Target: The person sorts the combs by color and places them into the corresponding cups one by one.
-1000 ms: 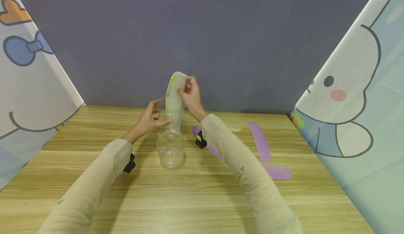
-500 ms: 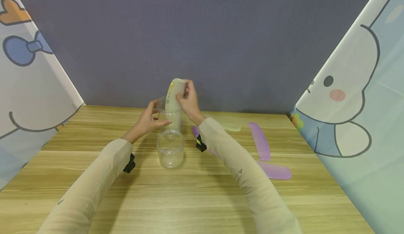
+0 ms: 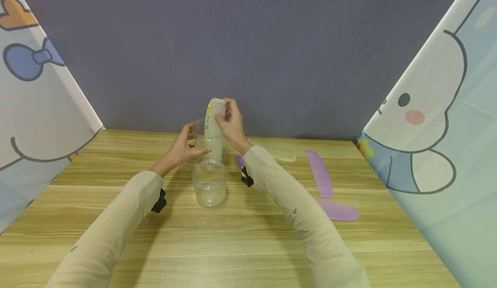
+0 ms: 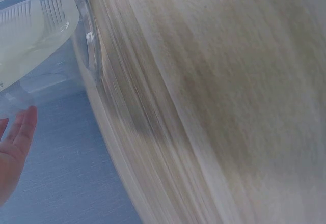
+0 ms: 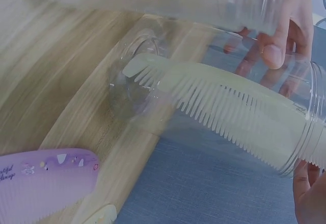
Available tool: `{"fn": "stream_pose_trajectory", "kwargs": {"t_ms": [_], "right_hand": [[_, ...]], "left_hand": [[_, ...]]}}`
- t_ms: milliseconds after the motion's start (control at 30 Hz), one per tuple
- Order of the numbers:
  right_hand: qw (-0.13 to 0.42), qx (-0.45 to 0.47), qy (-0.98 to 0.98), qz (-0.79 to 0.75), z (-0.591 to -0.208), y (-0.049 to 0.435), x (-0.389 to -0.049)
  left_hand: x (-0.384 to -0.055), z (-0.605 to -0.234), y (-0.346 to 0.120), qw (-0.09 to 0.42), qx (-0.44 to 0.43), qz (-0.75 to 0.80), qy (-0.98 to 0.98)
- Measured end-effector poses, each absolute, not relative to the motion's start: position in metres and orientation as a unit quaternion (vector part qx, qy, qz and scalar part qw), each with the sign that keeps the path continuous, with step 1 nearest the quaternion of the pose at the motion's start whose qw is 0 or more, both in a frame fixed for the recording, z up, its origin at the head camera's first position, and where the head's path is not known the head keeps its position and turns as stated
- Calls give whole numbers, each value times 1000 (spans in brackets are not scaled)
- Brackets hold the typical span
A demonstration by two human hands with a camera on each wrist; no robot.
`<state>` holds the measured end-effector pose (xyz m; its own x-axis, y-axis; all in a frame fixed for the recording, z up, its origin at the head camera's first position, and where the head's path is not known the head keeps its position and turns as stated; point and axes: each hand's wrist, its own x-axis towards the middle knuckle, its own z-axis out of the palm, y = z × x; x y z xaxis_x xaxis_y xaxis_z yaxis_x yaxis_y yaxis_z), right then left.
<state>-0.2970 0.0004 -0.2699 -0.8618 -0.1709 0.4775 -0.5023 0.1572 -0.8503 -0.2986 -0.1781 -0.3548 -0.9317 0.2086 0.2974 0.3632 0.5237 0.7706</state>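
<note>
My right hand (image 3: pixel 233 124) pinches the upper end of a pale green comb (image 3: pixel 212 117) with a yellow print. The comb stands nearly upright, its lower part inside a tall clear plastic jar (image 3: pixel 199 143). In the right wrist view the comb (image 5: pixel 229 102) shows through the jar wall, teeth down in that picture; its tip looks doubled, and I cannot tell whether a second comb is there. My left hand (image 3: pixel 180 152) holds the jar from the left, thumb in front and fingers behind. In the left wrist view, fingertips (image 4: pixel 23 132) lie against the jar (image 4: pixel 56 79).
A second clear jar (image 3: pixel 209 189) stands just in front of the held one. To the right lie purple combs, one upright in view (image 3: pixel 320 173) and one lower (image 3: pixel 339 210). Another purple comb (image 3: pixel 240 162) and a pale green comb (image 3: pixel 285 155) are partly behind the right sleeve.
The pale green comb has moved down deeper into the jar, with my right hand lowering along with it. Over the last half second it has tilted slightly more upright. My left hand has stayed put.
</note>
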Motion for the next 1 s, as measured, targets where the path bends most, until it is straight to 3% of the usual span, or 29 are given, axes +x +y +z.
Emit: {"fn": "stream_pose_trajectory", "kwargs": {"t_ms": [300,1000], "right_hand": [[156,221,-759,592,-292,-3,-326],[194,212,-797,532,-291,1,-332]], "left_hand": [[-299,-354,-179,82,-165,-457,-870],[-301,-356,-179,80,-160,-462,-869]]}}
